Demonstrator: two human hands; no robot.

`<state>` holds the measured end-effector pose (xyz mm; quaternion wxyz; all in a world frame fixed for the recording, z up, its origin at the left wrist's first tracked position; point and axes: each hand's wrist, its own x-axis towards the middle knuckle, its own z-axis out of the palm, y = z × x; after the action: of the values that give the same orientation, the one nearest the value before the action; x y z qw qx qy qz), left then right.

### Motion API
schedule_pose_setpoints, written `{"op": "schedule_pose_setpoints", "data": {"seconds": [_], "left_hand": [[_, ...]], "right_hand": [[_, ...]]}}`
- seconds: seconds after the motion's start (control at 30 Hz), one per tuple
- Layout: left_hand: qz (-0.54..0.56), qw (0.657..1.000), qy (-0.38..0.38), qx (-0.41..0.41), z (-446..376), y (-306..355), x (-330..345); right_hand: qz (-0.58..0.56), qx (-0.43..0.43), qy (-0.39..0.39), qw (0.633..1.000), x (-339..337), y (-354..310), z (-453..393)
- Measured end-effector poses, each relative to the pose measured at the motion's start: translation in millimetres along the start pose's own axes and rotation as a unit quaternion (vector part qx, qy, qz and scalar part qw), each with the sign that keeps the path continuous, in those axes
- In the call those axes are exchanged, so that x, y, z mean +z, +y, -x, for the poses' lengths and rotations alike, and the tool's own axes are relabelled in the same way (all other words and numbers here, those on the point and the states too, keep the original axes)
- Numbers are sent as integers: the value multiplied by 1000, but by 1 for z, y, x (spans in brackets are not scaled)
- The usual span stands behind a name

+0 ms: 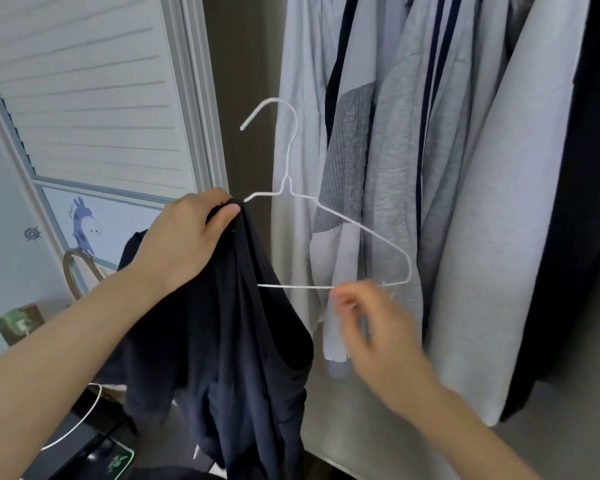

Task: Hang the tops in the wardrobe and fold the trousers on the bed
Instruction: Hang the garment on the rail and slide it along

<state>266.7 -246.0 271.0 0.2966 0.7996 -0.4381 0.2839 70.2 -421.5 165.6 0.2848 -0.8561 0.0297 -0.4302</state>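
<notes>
left hand [184,237] clenched, right hand [371,327] blurred, fingers curled

I'm in a home bedroom: hanging clothes [430,168] fill the wardrobe, with a louvred door [94,98] to their left bearing a cartoon sticker [85,225].

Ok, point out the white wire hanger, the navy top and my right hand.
white wire hanger [361,227], head view, right sloping shoulder wire.
navy top [243,358], head view, hanging body fabric.
right hand [371,323], head view, blurred back of hand.

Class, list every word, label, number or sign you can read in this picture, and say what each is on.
No readable words or numbers.
Giraffe sticker on the door panel: small marks beside it, too blurred to read.
Ship's-wheel sign on the wall: a picture, no text.
Green-lit device: markings unreadable.
</notes>
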Motion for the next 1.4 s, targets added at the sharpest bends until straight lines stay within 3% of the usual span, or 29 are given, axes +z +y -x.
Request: {"op": "schedule_pose_setpoints", "data": {"seconds": [0.1,0.2,0.3,0.43,0.57,0.67,0.83,1.0,1.1,1.2,1.3,1.4], "left_hand": [[49,999,1,-18,0,13,0],[53,999,11,-5,0,18,-4],[18,999,25,10,2,5,-13],[-31,999,20,-8,18,-27,-20],[101,989,12,-110,28,-37,-10],[155,978,-6,-136,29,-42,-9],[172,975,-60,-129,35,-56,-4],[95,990,-39,-97,41,-72,-1],[60,995,-36,-77,43,-81,-8],[-27,998,-61,-5,41,-77,-9],[-56,997,-58,14,40,-59,-7],[-24,998,-46,23,46,-27,9]], "right_hand": [[-33,44,-212,976,41,-7,14],[1,24,-294,955,61,3,17],[94,-5,-273,957,57,17,22],[63,-1,-195,979,19,47,24],[19,-25,-178,984,1,53,26],[34,-35,-156,987,-3,58,25],[92,-62,-160,981,-27,63,9],[143,-132,-193,962,-47,51,2],[163,-202,-162,952,-57,43,-2],[230,-242,-110,936,-60,39,-15],[233,-187,-67,952,-55,29,-28],[149,-69,-34,986,-32,6,-35]]}}
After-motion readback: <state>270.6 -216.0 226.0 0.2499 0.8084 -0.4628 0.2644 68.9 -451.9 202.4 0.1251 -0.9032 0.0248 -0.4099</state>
